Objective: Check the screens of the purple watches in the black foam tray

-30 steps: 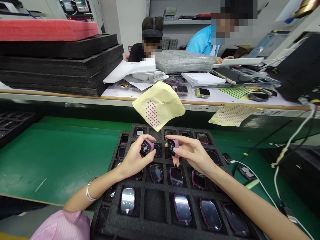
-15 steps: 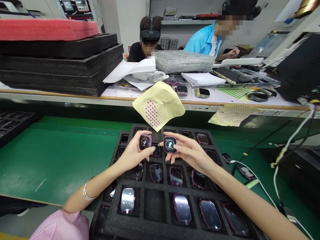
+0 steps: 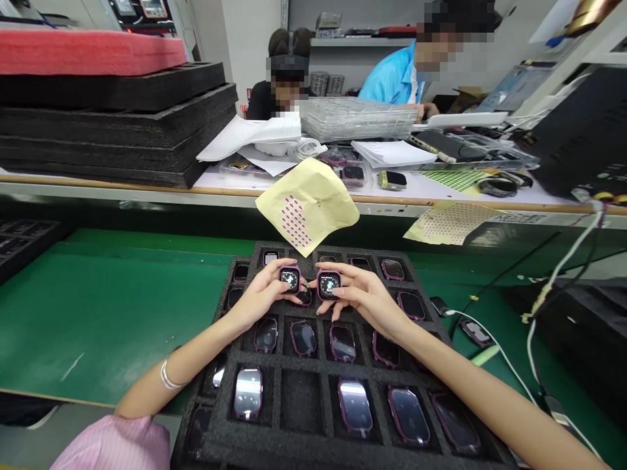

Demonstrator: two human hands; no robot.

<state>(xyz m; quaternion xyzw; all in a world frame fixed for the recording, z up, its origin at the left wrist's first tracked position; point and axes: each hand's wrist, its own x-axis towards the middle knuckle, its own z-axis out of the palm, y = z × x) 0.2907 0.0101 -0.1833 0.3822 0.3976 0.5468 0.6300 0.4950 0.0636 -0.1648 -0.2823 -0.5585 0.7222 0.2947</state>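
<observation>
No word is legible. On a watch [image 3: 290, 281] in the left hand [image 3: 262, 292] and another watch [image 3: 328, 285] in the right hand [image 3: 361, 290], lit dials carry lettering too small to read. Just beyond the grip, a yellow sheet [image 3: 313, 203] bears rows of red arrow-like marks; farther right, a shelf-edge label [image 3: 526, 217] seems to hold blurred characters.

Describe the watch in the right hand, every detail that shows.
The watch is squarish with rounded corners, its purple rim framing a dark, glossy screen. The screen is lit, showing a round dial with pale marks; the small lettering is unreadable. No strap is visible. It is held above the black foam tray, screen facing the camera. The right hand grips it, index finger along the top edge, thumb at the screen's lower right.
</observation>
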